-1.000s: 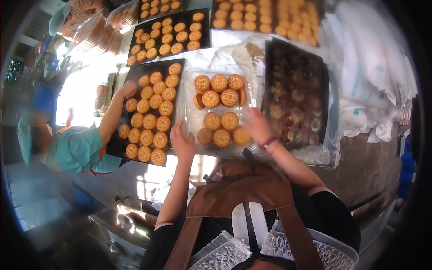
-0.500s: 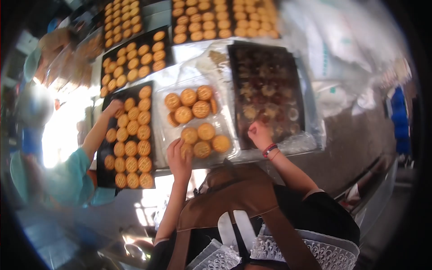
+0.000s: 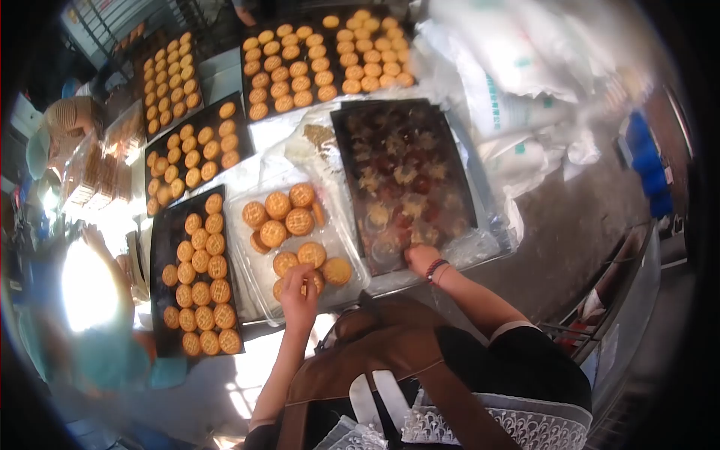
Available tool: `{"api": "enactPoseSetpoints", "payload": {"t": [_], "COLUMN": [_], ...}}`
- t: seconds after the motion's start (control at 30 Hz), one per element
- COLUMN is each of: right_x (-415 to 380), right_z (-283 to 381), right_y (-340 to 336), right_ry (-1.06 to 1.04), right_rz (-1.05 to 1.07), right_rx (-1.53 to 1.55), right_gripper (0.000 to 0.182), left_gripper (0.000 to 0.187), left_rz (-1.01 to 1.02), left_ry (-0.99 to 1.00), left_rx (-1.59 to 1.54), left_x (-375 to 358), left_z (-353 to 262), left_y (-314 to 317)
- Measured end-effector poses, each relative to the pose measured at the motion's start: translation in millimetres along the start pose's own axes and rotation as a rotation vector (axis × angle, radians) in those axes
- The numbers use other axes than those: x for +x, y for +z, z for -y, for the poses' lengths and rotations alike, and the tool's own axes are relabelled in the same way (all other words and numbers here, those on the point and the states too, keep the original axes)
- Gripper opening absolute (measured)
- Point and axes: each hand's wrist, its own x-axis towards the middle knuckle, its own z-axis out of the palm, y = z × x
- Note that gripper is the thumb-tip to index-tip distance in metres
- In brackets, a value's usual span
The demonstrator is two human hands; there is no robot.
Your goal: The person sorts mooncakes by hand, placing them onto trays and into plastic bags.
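Observation:
My left hand [image 3: 301, 298] is over the front group of mooncakes [image 3: 337, 271] in a clear plastic tray [image 3: 259, 306]. Its fingers are bent onto a golden mooncake [image 3: 316, 283] and partly cover it. Behind this group, more mooncakes [image 3: 277, 205] lie partly stacked in the same tray. My right hand [image 3: 423, 259], with a beaded bracelet at the wrist, is closed at the near edge of a dark baking tray [image 3: 352, 169]. That tray carries crumbs and round marks. What the right fingers hold, if anything, is hidden.
Black trays of mooncakes stand at left [image 3: 169, 262], behind it [image 3: 193, 159] and at the back [image 3: 330, 56]. White sacks [image 3: 517, 112] lie at the back right. A co-worker's turquoise sleeve [image 3: 112, 360] is blurred at lower left. Blue containers [image 3: 649, 165] are far right.
The view has shifted, so the table sits further left and lower. My left hand has moved further over the front mooncakes. The co-worker's hand has left the left tray.

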Motion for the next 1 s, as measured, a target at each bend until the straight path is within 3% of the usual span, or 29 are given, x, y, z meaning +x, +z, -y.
{"api": "enactPoseSetpoints", "payload": {"t": [0.07,0.23,0.3,0.43,0.5,0.7,0.83,0.87,1.0], "right_x": [4,2,-2,0,-1,-2,-5,-4,10], "right_z": [-6,-35,-47,-64,-65,-69,-61,-57,-56], "right_y": [0,3,10,7,-6,-87,-185,-207,-238], "right_ry": [0.032,-0.135,-0.167,-0.343,-0.428,-0.588,-0.577,-0.584,-0.524], "right_rz": [0.287,0.283,0.266,0.223,0.265,0.154,-0.264,-0.263,-0.442], "right_rx": [-0.136,-0.156,-0.140,-0.116,-0.071,0.061,0.150,0.151,0.137], "right_gripper": [0.016,0.018,0.017,0.015,0.014,0.009,0.017,0.017,0.027], "left_gripper": [0.023,0.021,0.021,0.023,0.024,0.025,0.027,0.029,0.030], "left_rz": [0.050,0.162,0.292,0.299,0.248,0.037,-0.037,-0.034,0.016], "left_ry": [0.016,0.060,-0.108,-0.162,-0.141,-0.379,-0.553,-0.616,-0.562], "left_rx": [-0.020,-0.017,-0.066,-0.118,0.003,-0.062,-0.293,-0.365,-0.309], "left_x": [8,24,23,15,12,-2,-22,-22,-12], "left_z": [-22,-60,-60,-53,-48,-90,-104,-108,-111], "left_y": [14,68,95,148,161,156,152,150,145]}}
